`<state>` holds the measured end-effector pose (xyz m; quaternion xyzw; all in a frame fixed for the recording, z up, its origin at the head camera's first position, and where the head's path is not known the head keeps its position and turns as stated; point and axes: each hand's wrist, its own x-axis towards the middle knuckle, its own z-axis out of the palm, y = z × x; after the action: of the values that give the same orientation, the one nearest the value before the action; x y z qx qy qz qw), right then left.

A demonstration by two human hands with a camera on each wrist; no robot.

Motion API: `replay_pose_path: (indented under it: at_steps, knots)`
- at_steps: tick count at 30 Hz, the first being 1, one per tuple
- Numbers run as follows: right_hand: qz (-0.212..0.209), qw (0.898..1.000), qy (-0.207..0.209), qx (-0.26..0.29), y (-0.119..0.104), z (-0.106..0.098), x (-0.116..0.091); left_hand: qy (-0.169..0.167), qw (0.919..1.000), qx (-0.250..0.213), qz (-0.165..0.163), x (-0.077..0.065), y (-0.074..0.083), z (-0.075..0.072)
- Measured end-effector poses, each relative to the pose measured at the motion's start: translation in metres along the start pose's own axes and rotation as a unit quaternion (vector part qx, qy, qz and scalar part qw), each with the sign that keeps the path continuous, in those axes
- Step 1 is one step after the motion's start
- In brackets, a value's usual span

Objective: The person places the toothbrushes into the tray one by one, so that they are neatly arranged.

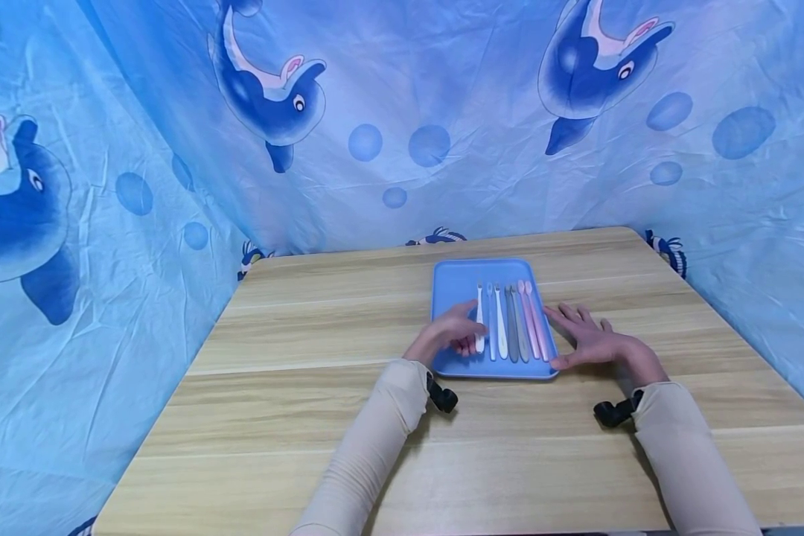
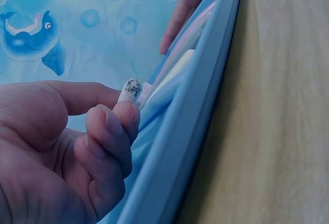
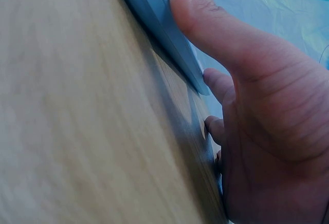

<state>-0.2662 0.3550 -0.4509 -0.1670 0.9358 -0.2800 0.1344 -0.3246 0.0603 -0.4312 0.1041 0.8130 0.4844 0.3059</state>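
A blue tray (image 1: 485,268) on the table holds a row of slim toothbrushes, lying side by side with their narrow ends toward the back. My left hand (image 1: 454,327) is over the tray's left part and pinches the leftmost white toothbrush (image 1: 479,320) between thumb and fingers. Its rounded, dark-speckled end (image 2: 132,88) shows at the fingertips in the left wrist view. To its right lie a blue toothbrush (image 1: 491,327), another white one (image 1: 501,324), two grey ones (image 1: 513,327) and two pink ones (image 1: 533,320). My right hand (image 1: 592,341), fingers spread, touches the tray's right edge with its thumb.
The wooden table (image 1: 295,417) extends around the tray on all sides. Behind it and at both sides hangs a blue cloth (image 1: 348,193) printed with dolphins and bubbles. Black wrist cameras (image 1: 442,394) sit below both hands.
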Motion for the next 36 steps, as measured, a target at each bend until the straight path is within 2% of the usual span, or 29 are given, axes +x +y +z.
replay_pose_path:
  at_steps: [12,20,30,36]
  knots:
    - [0.006,1.000,-0.004,-0.023,-0.0023,-0.0018,0.0019,0.003,1.0000,-0.003,-0.005,0.0047,-0.0043,0.0044]
    - [-0.004,1.000,0.003,-0.014,0.0002,-0.0008,0.0020,0.003,0.9999,-0.007,-0.009,0.0046,-0.0043,0.0066]
    - [0.008,1.000,-0.007,-0.022,0.0012,-0.0002,0.0035,0.004,0.9998,-0.019,-0.005,0.0046,-0.0064,0.0087]
    - [-0.002,1.000,-0.003,-0.002,0.0008,0.0007,0.0026,0.008,0.9997,-0.022,-0.006,0.0032,-0.0069,0.0084]
